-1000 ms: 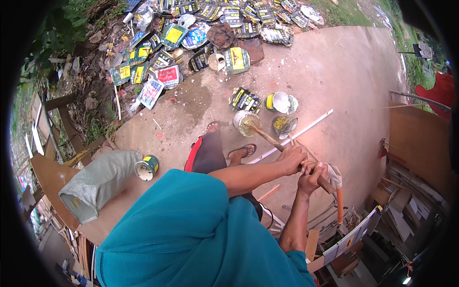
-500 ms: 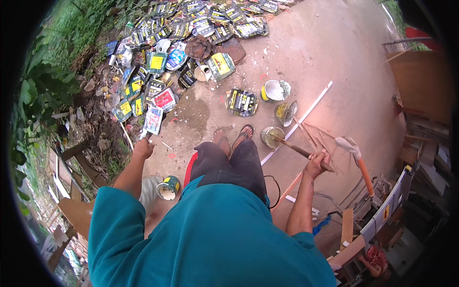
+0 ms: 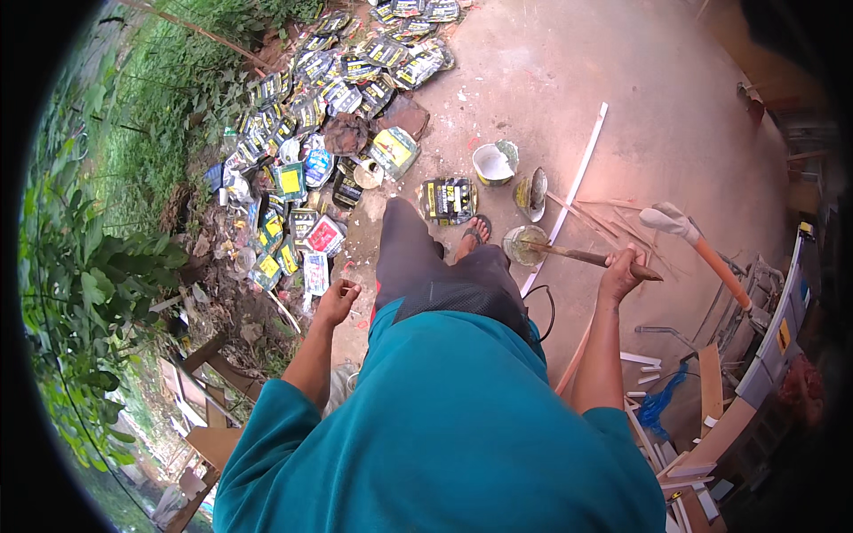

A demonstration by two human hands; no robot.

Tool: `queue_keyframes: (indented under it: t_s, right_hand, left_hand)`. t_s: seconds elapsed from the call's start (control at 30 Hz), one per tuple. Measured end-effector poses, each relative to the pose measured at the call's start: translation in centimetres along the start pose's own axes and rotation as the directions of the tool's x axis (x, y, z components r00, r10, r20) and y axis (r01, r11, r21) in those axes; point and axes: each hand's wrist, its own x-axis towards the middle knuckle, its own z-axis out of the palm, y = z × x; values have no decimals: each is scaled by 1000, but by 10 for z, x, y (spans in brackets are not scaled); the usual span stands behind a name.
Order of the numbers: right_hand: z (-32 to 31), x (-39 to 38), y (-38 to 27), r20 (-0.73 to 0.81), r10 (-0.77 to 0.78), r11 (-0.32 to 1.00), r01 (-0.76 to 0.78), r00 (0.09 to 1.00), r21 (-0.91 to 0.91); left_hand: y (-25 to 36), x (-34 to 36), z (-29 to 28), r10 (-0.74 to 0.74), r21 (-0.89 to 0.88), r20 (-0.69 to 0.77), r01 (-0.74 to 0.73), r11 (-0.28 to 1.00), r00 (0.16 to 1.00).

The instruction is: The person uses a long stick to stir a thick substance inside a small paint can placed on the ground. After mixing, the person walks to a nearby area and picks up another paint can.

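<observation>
Wooden stick [image 3: 586,256] in the right hand [image 3: 625,266] reaches into a smeared bucket [image 3: 513,252].

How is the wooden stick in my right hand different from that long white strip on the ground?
The wooden stick is brown; the white strip is white. The wooden stick is gripped in your right hand, its far end in a round container, while the white strip lies loose on the ground. The wooden stick looks shorter than the white strip. Both are long and narrow.
</observation>
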Motion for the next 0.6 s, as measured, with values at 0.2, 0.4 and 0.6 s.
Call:
queue_keyframes:
  t_s: [0.2,0.4,0.6]
  right_hand:
    - [-21,16,6,-182,22,1000,-18,983,21]
    - [-39,-1,7,-202,23,999,-28,979,-23]
    - [-72,-28,5,-304,6,999,-22,953,-46]
  left_hand:
    - [-14,-11,-59,-106,152,-126,125,981,986]
    - [4,18,-98,-159,359,-84,179,916,984]
    - [89,62,-108,-71,164,9,69,984,997]
